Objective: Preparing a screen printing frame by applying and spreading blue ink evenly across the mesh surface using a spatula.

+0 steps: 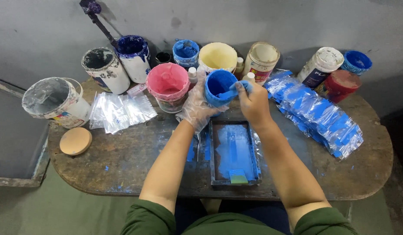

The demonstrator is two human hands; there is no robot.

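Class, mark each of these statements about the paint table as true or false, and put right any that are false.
1. The left hand, in a clear plastic glove, holds a blue tub. True.
2. The right hand is gloved as well. False: it is bare, its fingertips smeared blue, and holds a blue scraper at the tub's mouth.
3. A framed screen smeared with blue ink lies on the table below the hands. True.
4. The pink tub stands to the right of the yellow tub. False: it stands to its left.
5. A round wooden disc lies near the table's left edge. True.
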